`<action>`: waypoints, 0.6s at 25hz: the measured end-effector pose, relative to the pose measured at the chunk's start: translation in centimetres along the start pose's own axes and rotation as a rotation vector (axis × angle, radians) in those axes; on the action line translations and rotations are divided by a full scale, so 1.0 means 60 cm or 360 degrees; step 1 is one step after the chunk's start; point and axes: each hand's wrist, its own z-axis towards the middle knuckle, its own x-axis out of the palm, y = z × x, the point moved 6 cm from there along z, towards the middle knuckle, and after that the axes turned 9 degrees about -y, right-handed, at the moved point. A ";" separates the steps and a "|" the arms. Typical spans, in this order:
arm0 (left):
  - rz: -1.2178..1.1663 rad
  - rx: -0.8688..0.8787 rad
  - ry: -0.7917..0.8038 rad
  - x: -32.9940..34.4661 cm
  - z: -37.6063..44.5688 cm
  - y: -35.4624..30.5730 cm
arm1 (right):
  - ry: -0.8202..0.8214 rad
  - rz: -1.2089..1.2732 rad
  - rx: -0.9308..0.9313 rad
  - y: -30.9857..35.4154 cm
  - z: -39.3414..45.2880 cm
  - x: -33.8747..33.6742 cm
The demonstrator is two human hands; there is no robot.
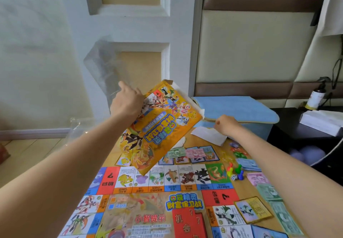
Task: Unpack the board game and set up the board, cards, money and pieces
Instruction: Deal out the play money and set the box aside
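Left hand (128,102): raised above the worktop (246,184), gripping the far-left edge of the orange box (163,126), which tilts in the air over the board's far edge.
Right hand (225,125): closed in a loose fist just beside a white sheet (209,135); whether it pinches the sheet, I cannot tell.
Board (148,200): unfolded flat, near centre.
Cards (187,157): a row just past the board.
Money (274,200): spread along the right.
Pieces (234,171): coloured pawns and a die (234,177) near the board's far-right corner.
Plastic wrap (104,67): beyond the left hand.
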 end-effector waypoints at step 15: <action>0.0176 0.0119 -0.0024 0.008 0.027 0.039 | -0.0179 -0.0585 -0.0747 0.095 -0.026 0.029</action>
